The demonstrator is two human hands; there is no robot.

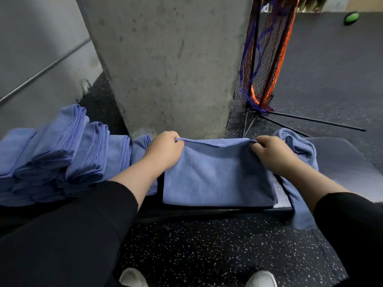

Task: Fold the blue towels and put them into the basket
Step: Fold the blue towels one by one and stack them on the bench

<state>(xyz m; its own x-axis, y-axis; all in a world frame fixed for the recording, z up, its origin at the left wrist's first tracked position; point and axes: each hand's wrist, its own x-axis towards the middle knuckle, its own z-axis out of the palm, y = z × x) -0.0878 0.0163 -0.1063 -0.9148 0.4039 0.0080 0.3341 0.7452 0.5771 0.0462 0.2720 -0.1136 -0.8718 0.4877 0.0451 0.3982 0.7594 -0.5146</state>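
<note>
Towel [217, 175] lies half-folded on the table [284, 200]; left hand [165, 148] and right hand [269, 152] each pinch a far corner in a narrow grip; soft, light, limp cloth, best held at corners

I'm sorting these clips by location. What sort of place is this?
Probably a gym or sports hall: speckled rubber floor, a folded net on a stand, a green ball on the floor beyond, and stacks of folded blue towels.
</note>
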